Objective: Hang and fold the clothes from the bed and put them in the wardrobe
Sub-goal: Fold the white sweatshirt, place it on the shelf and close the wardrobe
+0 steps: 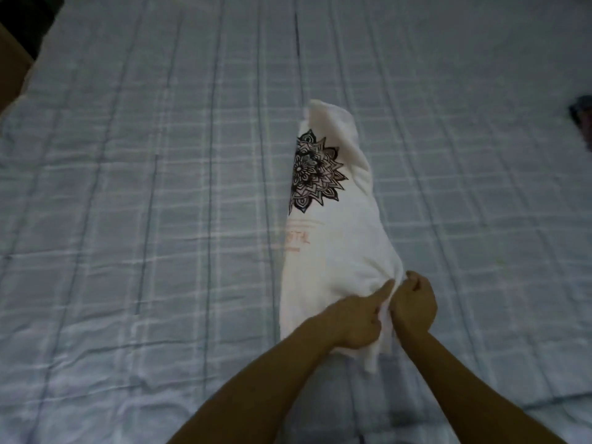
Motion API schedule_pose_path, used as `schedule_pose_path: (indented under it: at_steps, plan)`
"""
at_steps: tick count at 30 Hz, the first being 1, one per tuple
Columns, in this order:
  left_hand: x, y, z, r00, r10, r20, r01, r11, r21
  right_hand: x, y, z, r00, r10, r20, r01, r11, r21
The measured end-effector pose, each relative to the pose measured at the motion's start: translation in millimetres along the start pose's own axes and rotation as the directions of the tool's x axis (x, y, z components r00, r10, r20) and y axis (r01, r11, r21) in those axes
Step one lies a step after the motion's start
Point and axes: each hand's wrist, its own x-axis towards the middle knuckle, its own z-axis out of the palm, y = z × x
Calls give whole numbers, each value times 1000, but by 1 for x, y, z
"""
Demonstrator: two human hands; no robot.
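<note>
Two forearms reach in from the lower edge, side by side, to the near end of one white shirt (333,251) lying lengthwise on the bed (144,187). The left hand (354,320) rests on the cloth with its index finger stretched straight ahead and its other fingers curled into a bunch of fabric. Just beside it, almost touching, the right hand (413,299) is curled at the shirt's right edge, thumb and fingers pinching the cloth. The shirt is folded into a long narrow strip, with one black mandala print (312,173) and faint reddish lettering facing up. The bed wears a pale blue checked cover. One dark object (581,115), too blurred to identify, lies at the right edge.
</note>
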Motion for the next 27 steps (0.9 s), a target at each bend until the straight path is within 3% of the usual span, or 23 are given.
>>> schedule_pose_path:
  at_steps: [2, 6, 9, 12, 14, 17, 19, 21, 23, 27]
  plan:
    - [1, -5, 16, 998, 10, -63, -8, 999, 31, 8, 17, -15, 1000, -11, 26, 13, 999, -52]
    - [-15, -32, 15, 886, 13, -464, -27, 999, -24, 4, 34, -13, 976, -199, 85, 201, 980, -17]
    - [-21, -48, 7, 782, 188, -594, -16, 959, 283, -3, 35, -2, 946, -272, 174, 282, 959, -35]
    - [-18, -49, -2, 724, 274, -633, 19, 909, 415, -5, 33, 6, 892, -382, 244, 417, 902, -113]
    - [-13, -57, -6, 782, 266, -564, 66, 864, 499, -5, 32, 5, 816, -508, 276, 564, 803, -191]
    - [-1, -77, -6, 896, 196, -400, 121, 757, 642, -11, 37, 5, 584, -699, 412, 804, 567, -178]
    - [4, -75, -6, 941, 117, -316, 94, 811, 578, -16, 47, 9, 477, -653, 588, 860, 485, -159]
    - [8, -65, -7, 960, 79, -270, 69, 863, 500, -16, 59, 11, 464, -477, 747, 845, 490, -212]
    - [2, -61, -12, 953, 144, -268, 18, 852, 523, -13, 66, 14, 479, -387, 788, 837, 472, -277]
    - [-31, -95, -3, 941, 322, -103, -119, 600, 791, -22, 62, 12, 528, -492, 693, 836, 443, -322]
